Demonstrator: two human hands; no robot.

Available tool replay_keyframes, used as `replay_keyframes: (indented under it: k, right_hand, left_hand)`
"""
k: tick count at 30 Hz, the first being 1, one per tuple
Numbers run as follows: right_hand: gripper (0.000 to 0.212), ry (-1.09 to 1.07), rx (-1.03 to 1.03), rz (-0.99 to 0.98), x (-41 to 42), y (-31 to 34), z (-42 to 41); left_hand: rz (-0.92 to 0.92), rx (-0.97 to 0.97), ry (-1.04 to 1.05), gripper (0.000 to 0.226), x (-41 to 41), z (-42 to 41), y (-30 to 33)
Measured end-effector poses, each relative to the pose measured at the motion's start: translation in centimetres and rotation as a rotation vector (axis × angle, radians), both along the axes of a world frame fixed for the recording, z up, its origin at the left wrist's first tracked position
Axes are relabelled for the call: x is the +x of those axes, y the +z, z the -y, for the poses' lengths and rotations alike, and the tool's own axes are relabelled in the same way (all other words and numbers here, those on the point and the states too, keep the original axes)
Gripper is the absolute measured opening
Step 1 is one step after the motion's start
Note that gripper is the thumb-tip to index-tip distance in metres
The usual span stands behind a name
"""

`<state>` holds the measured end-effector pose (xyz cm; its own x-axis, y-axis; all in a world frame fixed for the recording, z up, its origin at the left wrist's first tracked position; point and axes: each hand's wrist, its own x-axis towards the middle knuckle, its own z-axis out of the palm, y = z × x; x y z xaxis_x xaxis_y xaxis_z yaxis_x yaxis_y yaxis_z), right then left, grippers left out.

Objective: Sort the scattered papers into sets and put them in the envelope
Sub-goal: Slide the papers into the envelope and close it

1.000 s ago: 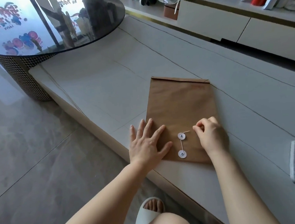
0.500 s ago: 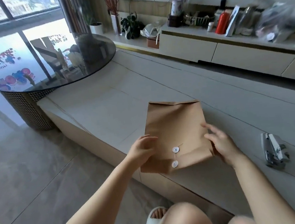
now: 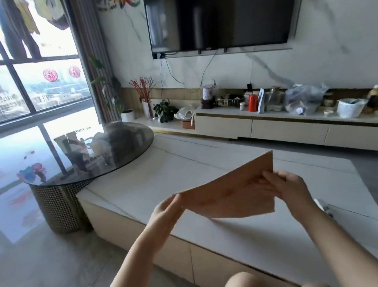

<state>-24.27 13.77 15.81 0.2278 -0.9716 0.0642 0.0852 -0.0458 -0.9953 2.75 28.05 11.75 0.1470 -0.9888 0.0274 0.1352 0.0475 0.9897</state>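
A: Two hands on the envelope [image 3: 230,194], both holding it up off the tabletop [image 3: 186,173].

B: How is each one gripping?

A: The left hand [image 3: 166,209] pinches the envelope's left corner, fingers curled round the edge. The right hand [image 3: 285,186] grips the right side, fingers folded over the front face and a thumb along the top edge.

B: And the envelope itself?

A: Brown, tilted, its far right corner raised highest. Blurred red print shows on the face turned this way. It hangs in the air above the tabletop, touching nothing but the hands.

B: What lies around it?

A: Left of the envelope, a round glass table [image 3: 89,155] overlaps the tabletop's far left corner. Beyond the envelope, a long low cabinet [image 3: 291,128] runs along the wall, crowded with bottles, bags and a small plant. A dark television [image 3: 221,16] hangs above that. Below the envelope, a bare knee [image 3: 246,285] shows at the bottom edge.
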Motion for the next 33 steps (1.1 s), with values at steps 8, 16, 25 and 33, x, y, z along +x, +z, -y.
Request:
replay_keyframes:
  k: [8, 16, 25, 33]
  right_hand:
    - [0.023, -0.21, -0.123, -0.163, -3.4, 1.2, -2.1]
    - [0.01, -0.176, -0.027, -0.382, -7.8, -6.4, -0.5]
    - [0.029, -0.114, 0.088, -0.6, -6.8, -14.7, 3.7]
    - [0.048, -0.362, -0.085, -0.777, -3.2, -19.0, 11.1]
  left_hand:
    - [0.302, -0.135, 0.41, 0.021, -4.1, 3.9, 3.4]
    - [0.353, 0.089, 0.235, 0.013, -7.0, 9.2, -1.5]
    - [0.443, 0.369, 0.325, 0.026, -6.9, 12.5, -10.1]
    - [0.653, 0.352, 0.335, 0.047, -7.0, 21.6, -12.1]
